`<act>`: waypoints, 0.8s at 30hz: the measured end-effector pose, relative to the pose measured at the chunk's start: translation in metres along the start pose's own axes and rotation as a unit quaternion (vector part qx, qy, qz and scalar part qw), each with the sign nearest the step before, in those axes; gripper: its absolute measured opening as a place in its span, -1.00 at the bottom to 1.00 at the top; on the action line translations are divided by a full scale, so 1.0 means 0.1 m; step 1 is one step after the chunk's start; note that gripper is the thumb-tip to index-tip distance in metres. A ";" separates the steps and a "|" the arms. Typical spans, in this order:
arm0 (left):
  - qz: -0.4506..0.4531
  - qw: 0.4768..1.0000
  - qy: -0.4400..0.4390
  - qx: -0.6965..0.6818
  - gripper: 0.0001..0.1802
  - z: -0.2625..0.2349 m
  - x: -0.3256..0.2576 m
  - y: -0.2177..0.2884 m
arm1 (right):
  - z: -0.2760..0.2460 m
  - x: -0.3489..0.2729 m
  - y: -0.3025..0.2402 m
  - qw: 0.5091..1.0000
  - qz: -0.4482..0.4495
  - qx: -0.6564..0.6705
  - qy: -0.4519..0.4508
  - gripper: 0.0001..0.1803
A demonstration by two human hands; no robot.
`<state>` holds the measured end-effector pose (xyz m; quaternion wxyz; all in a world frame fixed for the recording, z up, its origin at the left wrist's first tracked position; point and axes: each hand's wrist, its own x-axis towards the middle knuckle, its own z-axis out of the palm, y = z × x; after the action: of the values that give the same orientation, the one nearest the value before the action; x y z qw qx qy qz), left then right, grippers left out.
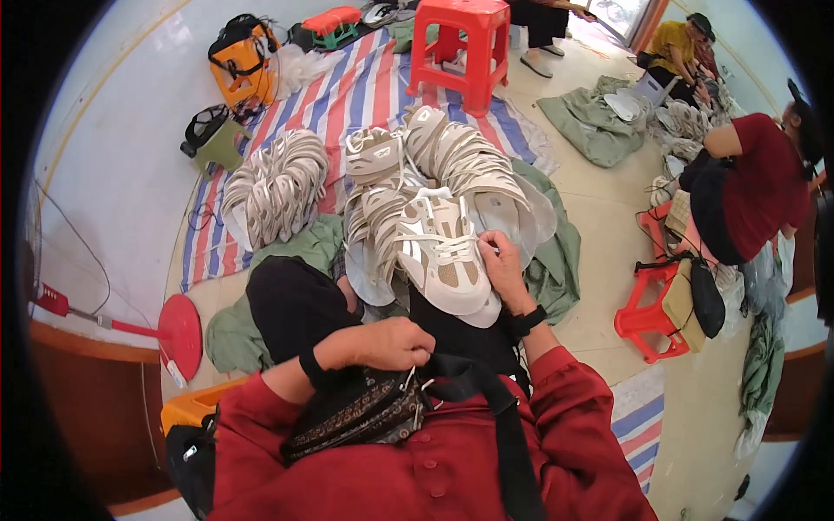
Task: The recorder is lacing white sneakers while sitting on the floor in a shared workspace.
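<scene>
A white and beige sneaker upper [439, 252] with white laces lies across my lap, toe toward me. My right hand [504, 265] is closed at its right edge, thumb and fingers pinching there. At my waist hangs a dark patterned bag [360, 412] on a black strap. My left hand [395, 344] is closed just above this bag, its fingers curled; what they hold, if anything, is hidden. Just beyond the upper, stacked rows of similar uppers [460, 152] curve away from me. Another nested stack of uppers [278, 182] sits to the left.
A striped tarp [360, 82] and green cloth [556, 252] cover parts of the floor. A red stool [460, 52] stands ahead, and another red stool [647, 313] is at right. A red round base [180, 339] is at left. Other people sit on the right.
</scene>
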<state>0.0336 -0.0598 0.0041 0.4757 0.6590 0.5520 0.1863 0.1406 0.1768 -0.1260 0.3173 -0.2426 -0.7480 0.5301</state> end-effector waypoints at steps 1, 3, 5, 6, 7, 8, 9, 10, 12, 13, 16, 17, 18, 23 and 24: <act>0.017 1.000 0.010 0.016 -0.77 0.06 -0.01 0.01 | 0.02 0.01 0.03 1.000 -0.025 -0.013 0.001 -0.88; -0.005 0.999 0.001 0.049 -0.77 0.03 -0.06 0.17 | 0.02 -0.01 0.05 0.999 -0.044 -0.029 0.001 -0.88; -0.023 0.999 0.011 0.043 -0.77 -0.04 -0.15 0.29 | 0.02 -0.01 0.01 1.000 -0.002 -0.003 -0.004 -0.89; -0.043 0.998 0.021 0.038 -0.78 -0.08 -0.18 0.30 | 0.01 -0.01 -0.01 1.000 -0.001 -0.004 -0.006 -0.89; -0.042 0.998 0.022 0.036 -0.78 -0.09 -0.20 0.29 | 0.00 -0.01 -0.03 1.000 -0.001 0.002 -0.003 -0.90; -0.042 0.998 0.039 0.019 -0.78 -0.10 -0.22 0.28 | -0.01 -0.02 -0.04 1.000 0.000 0.008 -0.001 -0.91; -0.041 0.998 0.057 0.002 -0.78 -0.11 -0.22 0.26 | -0.01 -0.02 -0.06 1.000 0.001 0.006 -0.001 -0.91; -0.037 0.996 0.071 0.040 -0.78 -0.12 -0.20 0.25 | -0.01 -0.02 -0.07 1.000 -0.006 -0.002 0.002 -0.92; -0.023 0.987 0.116 0.105 -0.77 -0.18 -0.09 0.23 | 0.01 -0.02 -0.07 1.000 -0.003 -0.010 0.000 -0.93; -0.007 0.971 0.161 0.174 -0.76 -0.21 -0.02 0.22 | 0.02 -0.02 -0.07 1.000 -0.001 -0.020 0.000 -0.93; -0.032 0.946 0.238 0.219 -0.77 -0.30 0.20 0.10 | 0.05 -0.04 -0.20 0.999 -0.008 -0.038 -0.002 -0.93; -0.050 0.930 0.295 0.214 -0.78 -0.35 0.26 0.07 | 0.03 -0.05 -0.25 0.999 -0.012 -0.048 -0.004 -0.93; -0.062 0.908 0.341 0.235 -0.78 -0.39 0.30 0.04 | 0.02 -0.05 -0.27 0.999 -0.007 -0.048 -0.003 -0.93; -0.074 0.849 0.453 0.261 -0.70 -0.60 0.42 -0.18 | -0.02 -0.05 -0.25 0.999 0.031 -0.002 -0.014 -0.91; -0.079 0.850 0.454 0.254 -0.69 -0.63 0.45 -0.25 | -0.04 -0.03 -0.23 0.999 0.035 -0.001 -0.015 -0.91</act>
<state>-0.0143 0.0055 0.0006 0.0012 0.5530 0.7848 0.2799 0.1455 0.1699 -0.1044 0.2868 -0.2613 -0.7444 0.5434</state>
